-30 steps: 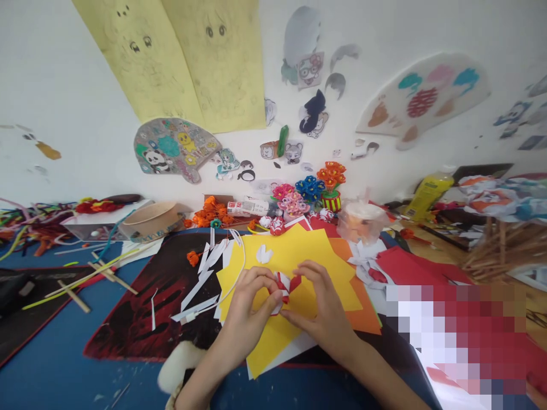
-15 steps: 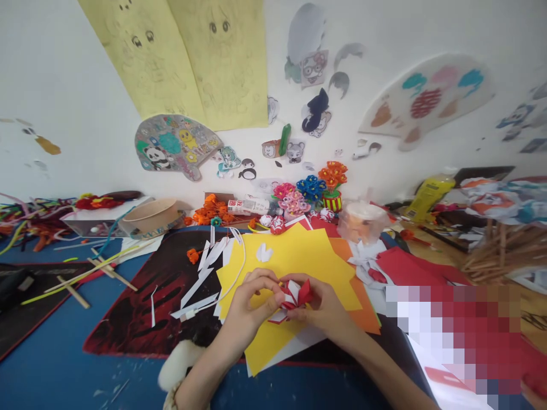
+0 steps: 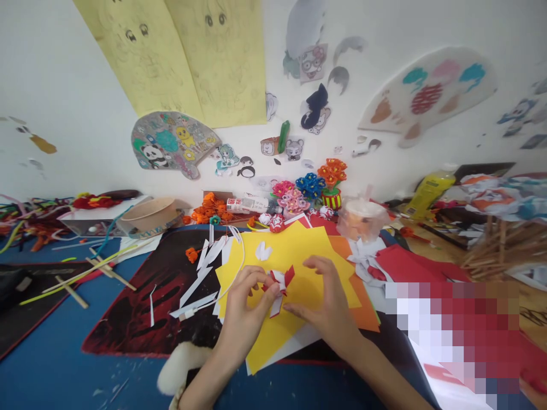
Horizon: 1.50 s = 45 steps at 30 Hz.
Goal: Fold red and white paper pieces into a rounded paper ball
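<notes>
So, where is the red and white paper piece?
The paper piece is mid head view, pinched in the left hand over the yellow paper, beside the right hand.

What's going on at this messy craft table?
A person is working a small folded red-and-white paper piece with bare hands. The left hand pinches it just above a yellow paper sheet lying on the table. The right hand is spread open beside it, thumb close to its lower strip. Cut white paper strips lie to the left, and colourful paper flowers stand by the wall.
</notes>
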### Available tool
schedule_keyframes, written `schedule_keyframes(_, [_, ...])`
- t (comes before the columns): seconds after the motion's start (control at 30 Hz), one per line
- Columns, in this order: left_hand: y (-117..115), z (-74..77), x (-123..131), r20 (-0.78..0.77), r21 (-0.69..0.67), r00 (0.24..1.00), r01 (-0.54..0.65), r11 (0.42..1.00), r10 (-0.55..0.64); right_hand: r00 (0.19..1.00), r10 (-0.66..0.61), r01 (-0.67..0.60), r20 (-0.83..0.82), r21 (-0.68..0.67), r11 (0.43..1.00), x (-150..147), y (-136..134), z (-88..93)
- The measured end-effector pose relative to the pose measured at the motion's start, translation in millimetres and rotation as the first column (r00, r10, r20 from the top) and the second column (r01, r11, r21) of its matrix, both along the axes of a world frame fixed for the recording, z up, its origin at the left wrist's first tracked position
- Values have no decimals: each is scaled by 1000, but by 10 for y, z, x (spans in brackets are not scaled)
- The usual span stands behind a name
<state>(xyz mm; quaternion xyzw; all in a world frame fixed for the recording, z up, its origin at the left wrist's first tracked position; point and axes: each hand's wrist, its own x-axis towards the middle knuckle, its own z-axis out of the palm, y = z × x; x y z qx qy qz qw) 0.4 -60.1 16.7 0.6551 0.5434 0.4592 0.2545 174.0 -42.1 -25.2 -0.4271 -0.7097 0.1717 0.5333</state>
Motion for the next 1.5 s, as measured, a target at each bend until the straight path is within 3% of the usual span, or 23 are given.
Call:
schedule_keyframes(0.1, [-20,-17,35,-59,40,998,-23,999,26,981,-47,6,187,212,977,-15,-36,20])
schedule_keyframes(0.4, [-38,-73,104,-76,47,997,4,999,0,934,-36,-107,355,374,921,-92,-36,55])
schedule_keyframes(0.83, [30,-99,7,24,-41,1000,10,999,-9,929,-13,-139,370,383,913,-110,-39,25])
schedule_keyframes(1.23, [-6,-71,27,-26,5,999,35,999,-34,947,10,-100,321,266,959,-50,-32,-16])
schedule_keyframes(1.4, [5,-51,12,3,-7,999,42,999,-42,1000,12,-12,15,-14,1000,43,29,-10])
schedule_keyframes(1.47, [9,-35,10,26,-25,995,93,995,-92,987,152,-158,-46,-170,973,101,79,9])
schedule_keyframes(1.5, [10,-26,11,38,-38,992,124,991,-123,961,266,-276,-74,-248,928,126,103,19])
